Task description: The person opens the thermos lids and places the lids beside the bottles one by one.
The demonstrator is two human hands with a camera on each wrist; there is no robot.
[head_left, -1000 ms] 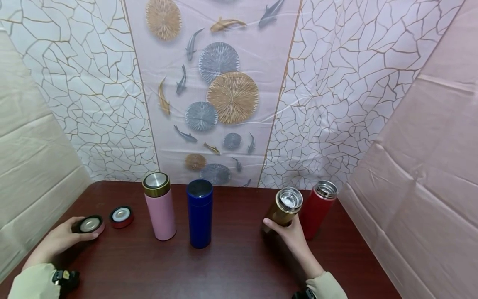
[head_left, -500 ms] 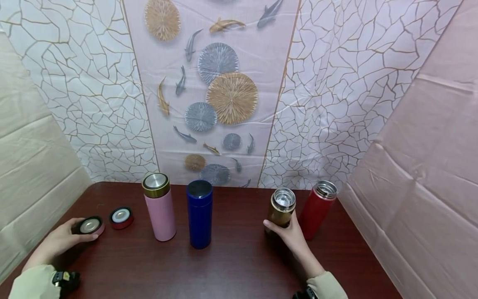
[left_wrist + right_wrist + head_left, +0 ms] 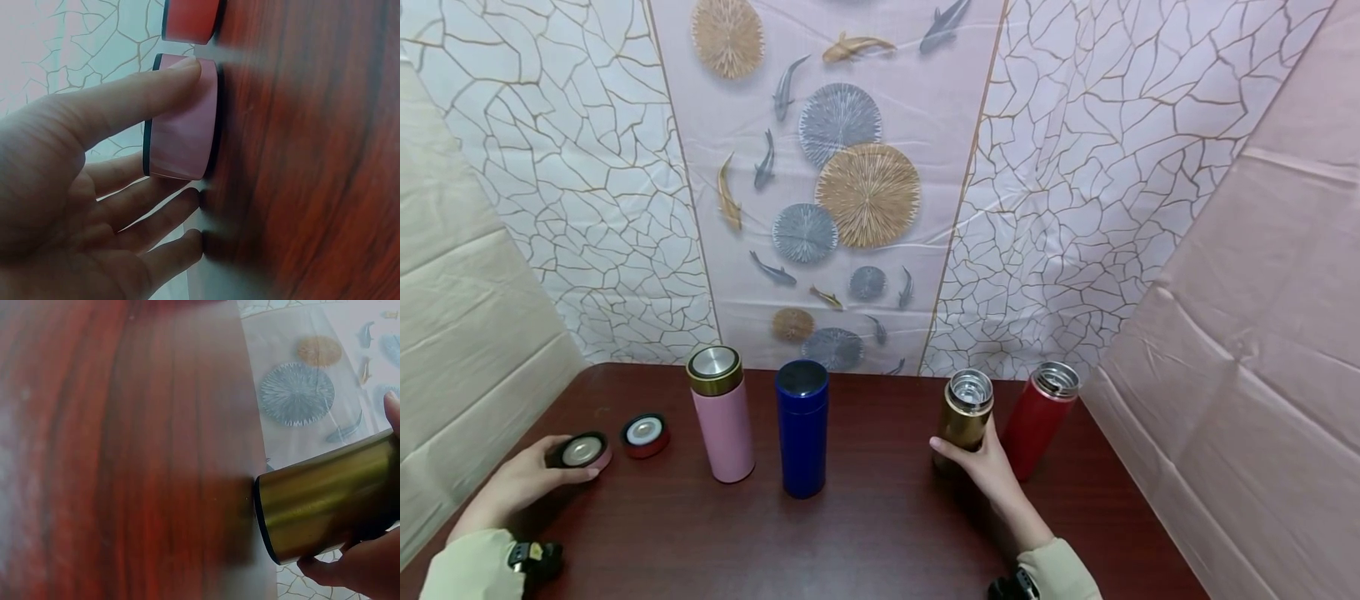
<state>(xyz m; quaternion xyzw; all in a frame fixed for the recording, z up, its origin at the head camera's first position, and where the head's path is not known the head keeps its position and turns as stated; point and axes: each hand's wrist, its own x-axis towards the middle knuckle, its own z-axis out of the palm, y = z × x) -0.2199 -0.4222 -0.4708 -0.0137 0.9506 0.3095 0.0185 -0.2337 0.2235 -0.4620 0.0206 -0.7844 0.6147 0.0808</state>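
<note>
Across the table [image 3: 865, 542], my left hand [image 3: 520, 482] pinches the pink lid [image 3: 601, 457] at left; my right hand [image 3: 988, 473] grips the uncapped gold bottle [image 3: 961, 425] at right. Red bottle [image 3: 1033, 427] uncapped too; pink bottle [image 3: 724, 437], blue bottle [image 3: 802, 454] still capped.

From here I see a smooth, metallic gold bottle [image 3: 962, 423]. The tabletop [image 3: 850, 542] looks glossy wood, the backdrop [image 3: 865, 196] creased cloth.
</note>
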